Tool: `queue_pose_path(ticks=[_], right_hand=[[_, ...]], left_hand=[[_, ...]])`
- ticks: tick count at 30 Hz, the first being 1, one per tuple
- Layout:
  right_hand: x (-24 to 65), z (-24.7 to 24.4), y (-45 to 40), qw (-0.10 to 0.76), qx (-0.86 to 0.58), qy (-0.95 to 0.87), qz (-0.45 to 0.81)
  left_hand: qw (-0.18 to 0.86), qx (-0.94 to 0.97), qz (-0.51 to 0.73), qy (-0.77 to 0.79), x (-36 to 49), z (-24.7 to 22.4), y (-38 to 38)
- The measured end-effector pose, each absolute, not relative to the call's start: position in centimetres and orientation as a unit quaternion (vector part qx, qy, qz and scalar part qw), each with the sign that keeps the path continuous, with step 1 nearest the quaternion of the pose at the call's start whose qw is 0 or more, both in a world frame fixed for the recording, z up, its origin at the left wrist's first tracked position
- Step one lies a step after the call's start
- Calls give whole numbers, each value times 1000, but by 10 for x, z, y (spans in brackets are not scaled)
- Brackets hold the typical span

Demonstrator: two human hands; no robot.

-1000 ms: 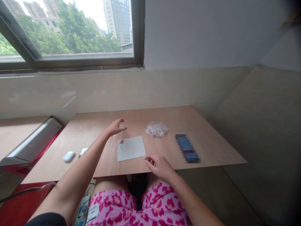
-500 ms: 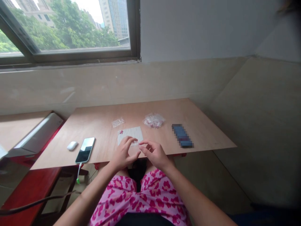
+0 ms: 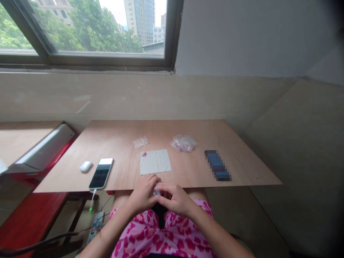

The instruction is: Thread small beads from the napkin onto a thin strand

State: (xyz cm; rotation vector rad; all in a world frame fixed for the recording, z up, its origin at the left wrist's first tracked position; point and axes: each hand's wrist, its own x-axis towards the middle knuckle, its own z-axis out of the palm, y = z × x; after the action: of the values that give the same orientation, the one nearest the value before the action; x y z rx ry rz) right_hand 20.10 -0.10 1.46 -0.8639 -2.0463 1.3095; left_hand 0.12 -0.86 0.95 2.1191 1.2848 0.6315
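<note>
Plastic, clear and thin, apparently a small transparent bag, sitting between both hands at the near edge of the table, above the lap. Curling narrowly around it with the left hand, fingers bending over the top; pinching at its other side with the right hand, thumb and forefinger almost meeting, remaining fingers folding inward. Hiding the exact contact and the bag's mouth behind the fingers, so impossible to tell whether open or sealed.

Judging from this grip, working the film between the fingertips, perhaps parting or turning it. For the next move, calling for a light pinch on each side and a clear sight of the mouth, the thin film probably clinging to itself and slipping or creasing easily.

Just beyond the hands, lying flat, a white square sheet of thin material, bearing small pinkish-red pieces near its far left corner. Farther back, resting apart, flat clear plastic packaging and, to the right, a heap of clear bags with reddish bits. Outward on the light brown wooden table, lying at left a pale-edged phone and a white rounded case; at right, a pixelated dark blue object.
</note>
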Motion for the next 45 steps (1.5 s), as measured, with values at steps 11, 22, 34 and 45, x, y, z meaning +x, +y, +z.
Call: queue_pose_path(ticks=[11, 22, 34, 45], right_hand=[[192, -3, -15, 78, -325, -889, 312], [191, 3, -21, 29, -329, -903, 275], [194, -5, -8, 162, -284, -901, 285], [190, -12, 45, 315, -450, -764, 340]], left_hand=[[373, 801, 129, 451, 7, 2, -15], [309, 832, 121, 445, 9, -8, -21], [283, 825, 150, 466, -9, -12, -3], [301, 637, 332, 627, -40, 4, 38]])
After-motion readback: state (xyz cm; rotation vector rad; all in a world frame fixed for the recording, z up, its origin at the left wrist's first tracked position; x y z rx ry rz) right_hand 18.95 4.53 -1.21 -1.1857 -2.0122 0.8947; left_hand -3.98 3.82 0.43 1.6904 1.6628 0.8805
